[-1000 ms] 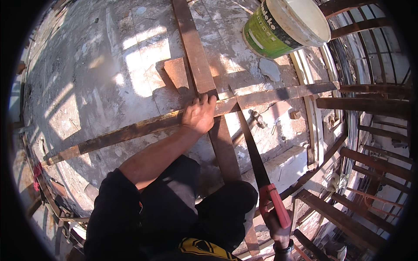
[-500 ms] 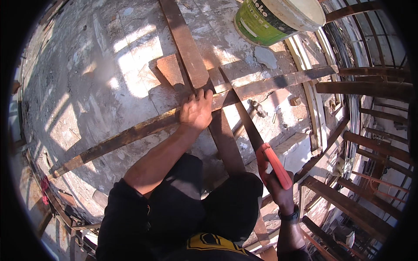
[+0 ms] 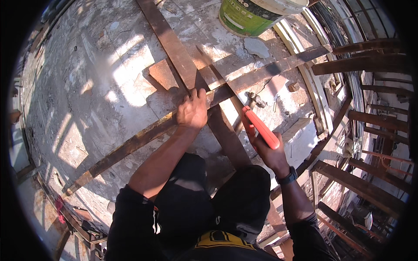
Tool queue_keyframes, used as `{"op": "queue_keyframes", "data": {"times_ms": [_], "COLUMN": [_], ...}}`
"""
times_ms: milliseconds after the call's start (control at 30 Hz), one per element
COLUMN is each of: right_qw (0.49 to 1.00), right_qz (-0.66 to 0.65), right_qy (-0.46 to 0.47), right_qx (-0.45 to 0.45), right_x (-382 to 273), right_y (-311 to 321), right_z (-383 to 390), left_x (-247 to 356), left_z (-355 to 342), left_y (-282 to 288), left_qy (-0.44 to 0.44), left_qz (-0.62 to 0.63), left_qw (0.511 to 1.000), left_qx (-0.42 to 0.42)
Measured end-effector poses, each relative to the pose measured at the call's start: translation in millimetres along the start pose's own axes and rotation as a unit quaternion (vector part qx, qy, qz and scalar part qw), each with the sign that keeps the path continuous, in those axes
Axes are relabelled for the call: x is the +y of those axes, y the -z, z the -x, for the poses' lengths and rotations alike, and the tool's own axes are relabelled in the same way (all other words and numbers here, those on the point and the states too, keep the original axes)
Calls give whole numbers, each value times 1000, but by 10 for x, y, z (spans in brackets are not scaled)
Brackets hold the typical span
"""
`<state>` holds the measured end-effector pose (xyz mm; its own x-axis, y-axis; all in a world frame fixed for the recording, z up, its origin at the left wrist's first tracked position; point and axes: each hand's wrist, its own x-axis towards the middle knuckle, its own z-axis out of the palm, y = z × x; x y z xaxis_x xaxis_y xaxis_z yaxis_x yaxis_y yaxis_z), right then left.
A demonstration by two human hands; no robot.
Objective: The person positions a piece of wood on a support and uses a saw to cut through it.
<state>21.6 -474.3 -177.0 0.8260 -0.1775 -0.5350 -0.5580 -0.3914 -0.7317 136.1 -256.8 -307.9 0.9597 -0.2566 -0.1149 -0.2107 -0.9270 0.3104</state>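
A long, narrow wooden batten [image 3: 135, 145] lies across a wider brown plank [image 3: 167, 39]. My left hand [image 3: 192, 108] grips the batten where the two cross, fingers curled over its far edge. In my right hand [image 3: 271, 150] is the red handle of a handsaw [image 3: 261, 127]. Its blade crosses the batten a little to the right of my left hand, with the tip beyond the far side. A hammer [image 3: 257, 100] lies on the floor just right of the saw, its handle partly hidden by the blade.
A green and white bucket [image 3: 248, 17] stands at the far right. A reddish brick piece [image 3: 164, 75] rests against the plank. Pale timber strips [image 3: 311, 95] and dark wooden bars [image 3: 361, 65] lie on the right. Dust and broken bits cover the floor [image 3: 100, 87].
My right hand has pushed the saw forward, away from me, so its handle is now closer to the batten. My left hand keeps its hold; the whole view has shifted slightly.
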Motion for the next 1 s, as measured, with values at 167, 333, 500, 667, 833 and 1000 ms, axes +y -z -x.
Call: {"op": "queue_keyframes", "data": {"times_ms": [167, 333, 500, 667, 833, 1000], "right_qw": [990, 993, 983, 993, 996, 993], "right_qz": [48, 107, 103, 92, 77, 51], "right_qy": [23, -36, 133, 16, -33, 86], "right_qx": [134, 22, 69, -66, -29, 58], "right_x": [-199, -55, -24, -57, 133, -243], "right_y": [-337, 496, -200, 137, 429, -237], "right_z": [-87, 1709, -512, 656, 1091, -545], "left_x": [-163, 117, 60, -286, -74, -133], "left_z": [45, -41, -97, -19, -1, -191], "left_y": [50, 256, 166, 468, 265, 188], "left_qy": [4, 20, -8, 41, 36, -19], "left_qz": [-26, -10, 9, 38, 39, 16], "left_qw": [999, 1000, 1000, 994, 996, 999], "left_qx": [-29, -1, -29, -96, -69, -46]}}
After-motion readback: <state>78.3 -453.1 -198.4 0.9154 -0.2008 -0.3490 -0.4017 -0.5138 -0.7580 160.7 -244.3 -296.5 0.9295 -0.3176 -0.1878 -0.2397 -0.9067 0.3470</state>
